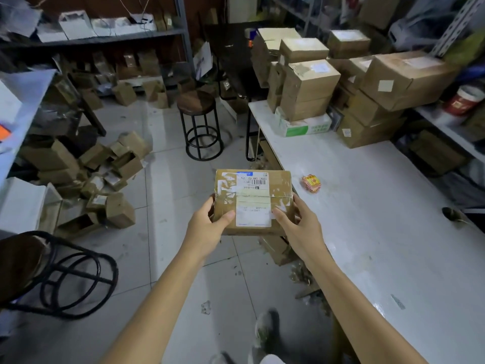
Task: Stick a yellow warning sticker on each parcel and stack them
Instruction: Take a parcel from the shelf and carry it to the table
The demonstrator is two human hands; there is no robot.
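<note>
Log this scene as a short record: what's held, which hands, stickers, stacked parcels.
held item: brown cardboard parcel with white labels
hands: left hand and right hand grip its near corners
warning sticker on parcel: none visible on top
sticker pile: yellow-and-red stickers lying on white table
stack: brown cardboard boxes at table's far end

Parcel [253, 203]: the upper shipping label [252, 183] carries a line reading about "03 885 [KSD]" above a barcode; its smaller print is illegible. Lower white label [253, 216]: faint lines, unreadable. Green-and-white carton [304, 127] on the tabletop: printed characters, too blurred to read. Stack of yellow stickers [311, 183]: red marking, not legible. Red tub [463, 101]: yellow print, unreadable.
</note>
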